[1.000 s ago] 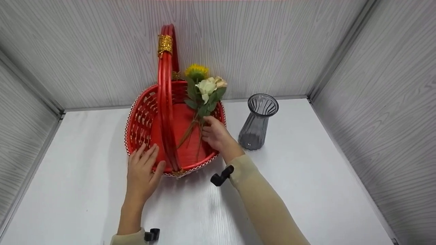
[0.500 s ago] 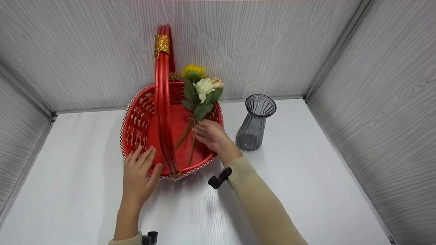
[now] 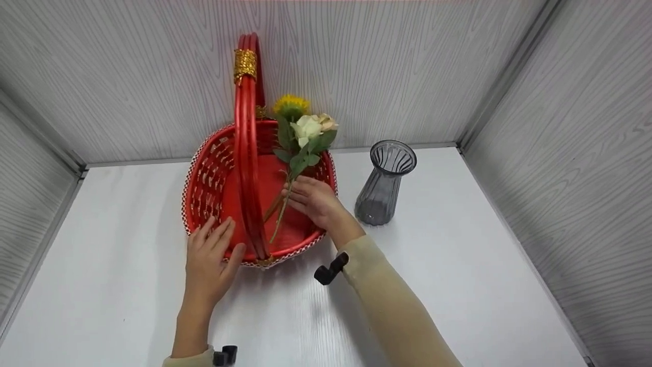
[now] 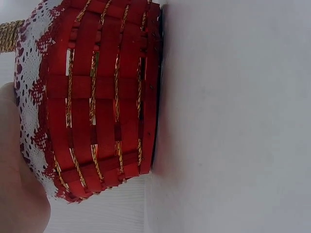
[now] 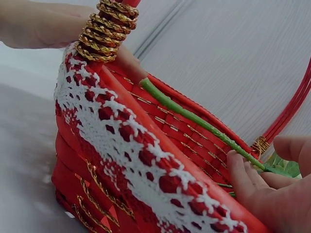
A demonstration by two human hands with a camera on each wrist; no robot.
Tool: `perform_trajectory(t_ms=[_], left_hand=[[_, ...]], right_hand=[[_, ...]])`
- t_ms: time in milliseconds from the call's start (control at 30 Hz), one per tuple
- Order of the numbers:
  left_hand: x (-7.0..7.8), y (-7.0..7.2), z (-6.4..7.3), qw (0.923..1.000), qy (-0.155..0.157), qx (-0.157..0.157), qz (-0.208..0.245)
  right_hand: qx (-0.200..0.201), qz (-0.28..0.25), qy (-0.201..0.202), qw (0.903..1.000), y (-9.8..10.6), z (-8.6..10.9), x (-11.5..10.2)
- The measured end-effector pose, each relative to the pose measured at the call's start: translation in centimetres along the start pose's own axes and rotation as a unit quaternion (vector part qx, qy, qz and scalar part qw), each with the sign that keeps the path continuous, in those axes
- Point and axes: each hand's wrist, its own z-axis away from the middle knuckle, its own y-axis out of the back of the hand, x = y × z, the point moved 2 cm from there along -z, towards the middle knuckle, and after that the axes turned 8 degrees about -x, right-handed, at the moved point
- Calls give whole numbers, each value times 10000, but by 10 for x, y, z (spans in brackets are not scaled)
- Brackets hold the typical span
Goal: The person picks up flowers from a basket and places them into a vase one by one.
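Observation:
A red woven basket with a tall arched handle stands near the back wall. My left hand rests on its near-left rim, fingers straight and reaching inward. Over the basket's right side, my right hand holds a cream rose by its stem, just below the leaves. In the right wrist view the green stem runs between thumb and fingers, its cut end near the left thumb. A yellow flower and a peach bloom lean at the basket's back right, close behind the rose.
A grey ribbed glass vase stands upright on the white table, right of the basket. Gold cord wraps the basket handle, which arches high between the hands. White lace trims the rim. Grey wood-grain panels enclose the table.
The rose stem's lower end has swung left toward the handle's base, and my right fingers have moved slightly left with it. The left hand stays on the rim.

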Motion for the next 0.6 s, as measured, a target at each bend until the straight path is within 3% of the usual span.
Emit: perform_trajectory(t_ms=[300,600], left_hand=[[2,2,-2,9983,80,-338,-460],[1,2,1,9985,147,-320,-417]], right_hand=[[37,-111,287,9995,0,1,0],[438,-287,572,9970,-2,3,2]])
